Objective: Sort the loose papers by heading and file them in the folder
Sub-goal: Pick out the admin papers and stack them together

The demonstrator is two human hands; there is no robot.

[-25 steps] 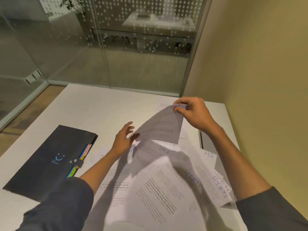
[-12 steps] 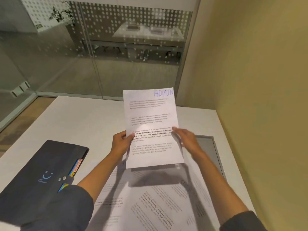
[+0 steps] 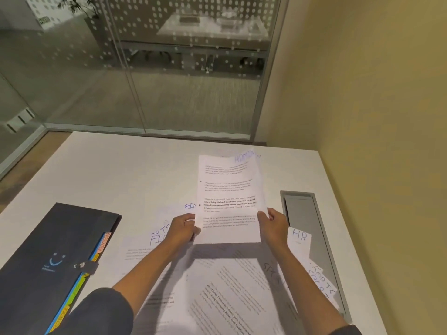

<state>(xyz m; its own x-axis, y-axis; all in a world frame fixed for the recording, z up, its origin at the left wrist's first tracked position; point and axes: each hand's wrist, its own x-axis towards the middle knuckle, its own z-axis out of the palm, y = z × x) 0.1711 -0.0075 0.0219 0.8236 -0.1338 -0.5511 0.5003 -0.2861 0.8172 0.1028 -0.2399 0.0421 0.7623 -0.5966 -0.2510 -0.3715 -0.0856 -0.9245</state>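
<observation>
A printed sheet headed ADMIN (image 3: pixel 228 189) is held above the white table, tipped away from me. My left hand (image 3: pixel 182 227) grips its lower left edge and my right hand (image 3: pixel 273 224) grips its lower right edge. Under and around my arms lies a loose spread of papers (image 3: pixel 232 293); headings FIN (image 3: pixel 191 206), a second FIN (image 3: pixel 157 239), HR (image 3: pixel 300 235) and SPORTS (image 3: pixel 323 284) show in blue ink. A dark folder (image 3: pixel 48 262) with coloured index tabs lies shut by a snap strap at the left, apart from the papers.
A grey recessed cable tray (image 3: pixel 312 228) is set into the table (image 3: pixel 125 170) at the right, partly covered by papers. A yellow wall stands close on the right. A glass partition stands beyond the table's far edge.
One second ago my right hand lifted the ADMIN sheet by its top corner. Both hands then took its lower edges, and it has since moved right and lower toward the table.
</observation>
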